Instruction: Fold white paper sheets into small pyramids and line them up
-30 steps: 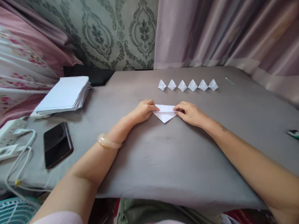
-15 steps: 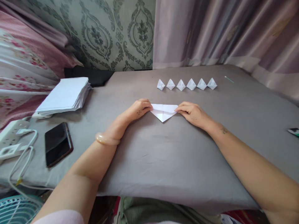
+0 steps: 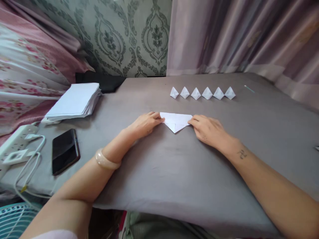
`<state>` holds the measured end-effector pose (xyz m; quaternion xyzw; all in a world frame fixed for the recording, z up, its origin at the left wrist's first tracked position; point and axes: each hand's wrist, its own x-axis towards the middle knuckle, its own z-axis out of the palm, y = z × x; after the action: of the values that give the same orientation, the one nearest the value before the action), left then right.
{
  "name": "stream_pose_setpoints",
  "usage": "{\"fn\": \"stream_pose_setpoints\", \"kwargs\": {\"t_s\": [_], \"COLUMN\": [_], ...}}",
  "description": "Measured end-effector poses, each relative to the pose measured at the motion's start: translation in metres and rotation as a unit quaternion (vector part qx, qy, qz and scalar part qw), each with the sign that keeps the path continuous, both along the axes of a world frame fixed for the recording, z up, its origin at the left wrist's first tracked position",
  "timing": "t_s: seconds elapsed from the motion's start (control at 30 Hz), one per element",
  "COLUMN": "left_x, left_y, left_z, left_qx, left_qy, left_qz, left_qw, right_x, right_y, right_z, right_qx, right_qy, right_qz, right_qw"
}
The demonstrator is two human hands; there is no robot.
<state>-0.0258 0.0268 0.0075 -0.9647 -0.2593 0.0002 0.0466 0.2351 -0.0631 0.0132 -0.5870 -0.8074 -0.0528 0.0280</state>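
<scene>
A folded sheet of white paper (image 3: 175,119) lies on the grey cloth, its straight edge away from me and a triangular point towards me. My left hand (image 3: 147,123) pinches its left corner, fingers closed. At the right corner, my right hand (image 3: 208,128) grips the paper between thumb and fingers. A flap along the far edge is folded over part of the triangle. Beyond the hands stands a row of several small folded paper pieces (image 3: 195,93), each pointed at the top.
To the left are a stack of white paper (image 3: 73,99), a black phone (image 3: 65,151) and a white power strip (image 3: 15,146) with cables. A thin stick (image 3: 249,89) lies at the far right. A teal fan (image 3: 17,219) is below the table's left edge.
The far-edge flap now comes down further over the triangle, with both hands still at its corners. My view has shifted slightly, so the surroundings appear a little further right.
</scene>
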Motion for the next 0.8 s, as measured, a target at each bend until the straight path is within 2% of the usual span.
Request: {"fn": "stream_pose_setpoints", "kwargs": {"t_s": [0.1,0.2,0.33,0.43,0.57,0.63,0.8], "left_x": [0.008,0.021,0.031,0.028,0.021,0.023,0.043], "left_y": [-0.018,-0.030,-0.036,-0.037,-0.037,-0.035,-0.020], "left_z": [0.004,0.006,0.008,0.008,0.008,0.008,0.002], "left_qx": [0.006,0.012,0.007,-0.007,-0.020,-0.026,-0.033], "left_qy": [0.034,0.054,0.037,0.000,-0.038,-0.059,-0.106], "left_qz": [0.064,0.121,0.153,0.156,0.152,0.161,0.240], "left_qw": [0.997,0.991,0.987,0.988,0.987,0.985,0.964], "right_x": [-0.033,-0.069,-0.098,-0.096,-0.075,-0.063,-0.042], "right_y": [-0.001,0.008,0.020,0.019,0.009,0.003,-0.009], "right_z": [0.011,0.014,0.011,0.006,-0.001,-0.003,-0.007], "right_qx": [-0.011,-0.055,-0.120,-0.084,0.017,0.039,0.061], "right_qy": [-0.053,-0.073,-0.086,-0.089,-0.079,-0.062,-0.046], "right_qz": [-0.037,-0.079,-0.129,-0.137,-0.115,-0.101,-0.080], "right_qw": [0.998,0.993,0.981,0.983,0.990,0.992,0.994]}}
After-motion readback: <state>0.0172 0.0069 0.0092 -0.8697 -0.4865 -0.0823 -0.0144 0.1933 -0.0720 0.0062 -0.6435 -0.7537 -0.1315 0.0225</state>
